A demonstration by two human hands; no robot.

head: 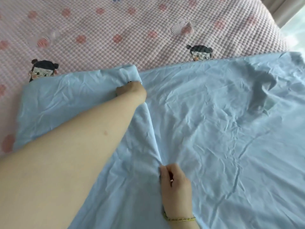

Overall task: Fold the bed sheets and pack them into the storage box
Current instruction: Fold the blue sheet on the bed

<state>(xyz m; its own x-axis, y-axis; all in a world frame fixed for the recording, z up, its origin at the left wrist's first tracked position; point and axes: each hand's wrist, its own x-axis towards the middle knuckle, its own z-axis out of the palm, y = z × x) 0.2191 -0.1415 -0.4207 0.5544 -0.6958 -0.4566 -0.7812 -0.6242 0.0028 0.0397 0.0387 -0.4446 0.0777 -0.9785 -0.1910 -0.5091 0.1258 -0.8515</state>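
A light blue bed sheet [206, 121] lies spread and wrinkled over the bed. Its left part is folded over, and the fold's edge runs from the far middle toward me. My left hand [132, 90] reaches far forward and grips that edge near the sheet's far border, fingers curled into the cloth. My right hand [175, 184] is near me and pinches the same edge between thumb and fingers. A thin bracelet circles the right wrist. No storage box shows in the head view.
Under the sheet lies a pink textured bedspread [115, 30] with red dots and cartoon faces. At the top right, the bed's edge meets a bright window area [293, 19]. The sheet's far right corner is rumpled.
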